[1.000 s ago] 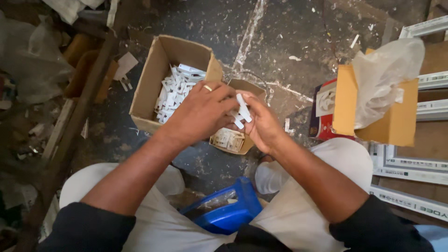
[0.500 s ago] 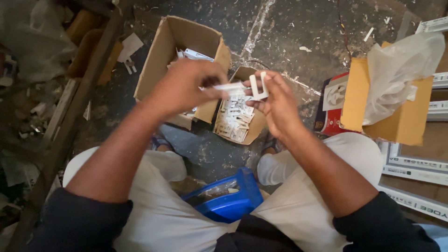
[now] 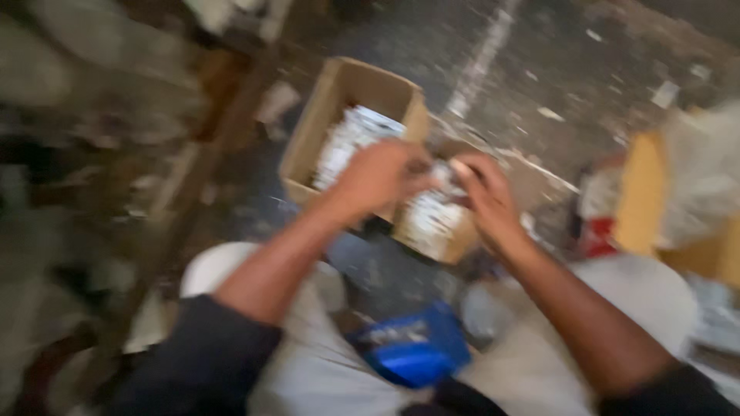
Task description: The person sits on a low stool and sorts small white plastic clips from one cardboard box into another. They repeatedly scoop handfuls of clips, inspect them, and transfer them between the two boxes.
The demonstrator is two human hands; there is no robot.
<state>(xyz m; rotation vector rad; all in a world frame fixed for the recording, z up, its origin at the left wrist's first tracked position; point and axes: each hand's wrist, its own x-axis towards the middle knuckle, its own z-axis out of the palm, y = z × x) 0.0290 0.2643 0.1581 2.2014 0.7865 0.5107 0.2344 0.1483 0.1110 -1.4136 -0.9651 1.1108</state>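
The left hand [image 3: 378, 176] and right hand [image 3: 486, 196] meet over the small open cardboard box [image 3: 432, 223] of white plastic pieces [image 3: 425, 217]; blur hides what the fingers pinch; a larger box [image 3: 351, 127] already holds many.

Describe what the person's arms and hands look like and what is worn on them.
Both forearms are bare, with dark sleeves pushed up near the elbows. The left hand and right hand wear no gloves. The picture is too blurred to tell whether there are rings or a watch.
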